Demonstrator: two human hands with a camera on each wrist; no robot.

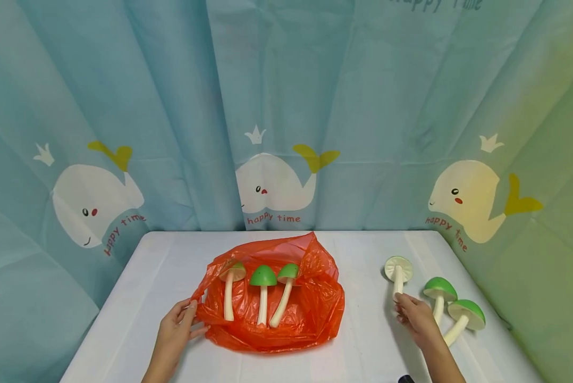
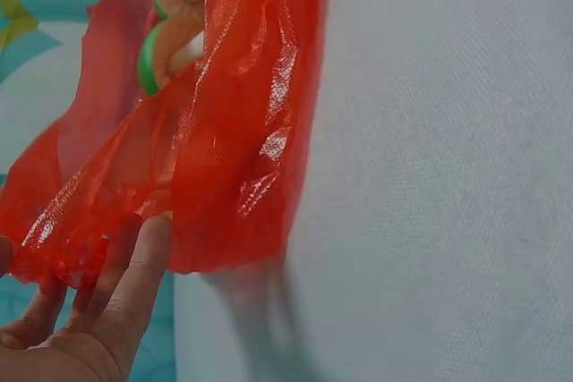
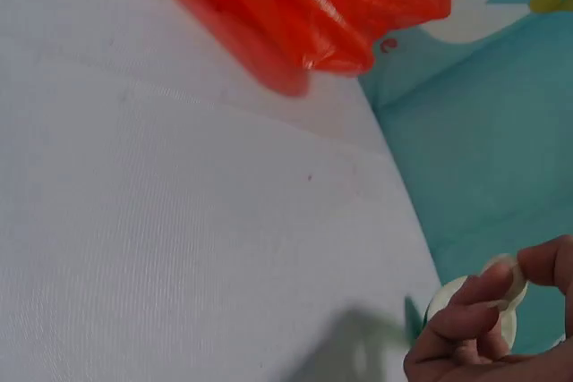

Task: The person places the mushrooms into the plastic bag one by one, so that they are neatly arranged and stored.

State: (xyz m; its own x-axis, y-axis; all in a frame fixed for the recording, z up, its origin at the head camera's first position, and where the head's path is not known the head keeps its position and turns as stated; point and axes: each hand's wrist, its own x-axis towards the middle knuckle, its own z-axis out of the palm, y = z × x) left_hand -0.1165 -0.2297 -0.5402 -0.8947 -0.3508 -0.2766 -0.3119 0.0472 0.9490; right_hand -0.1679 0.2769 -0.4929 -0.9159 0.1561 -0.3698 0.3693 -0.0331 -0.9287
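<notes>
A red plastic bag (image 1: 315, 314) lies spread open on the table, its mouth facing up. Three toy mushrooms with green caps, among them a middle one (image 1: 262, 276), rest side by side in it. My left hand (image 1: 175, 325) pinches the bag's left edge; in the left wrist view the fingers (image 2: 134, 297) reach under the red film. To the right, my right hand (image 1: 418, 320) grips another mushroom (image 1: 398, 269) by its pale stem, the underside of its cap facing me. In the right wrist view, fingers and thumb close round that stem and hide part of the cap.
Two more green-capped mushrooms, one nearer (image 1: 467, 314) and one farther (image 1: 440, 290), lie beside my right hand on the white table (image 1: 363, 330). A light blue curtain (image 1: 286, 106) with whale prints hangs behind. Something small and black (image 1: 405, 379) shows at the bottom edge.
</notes>
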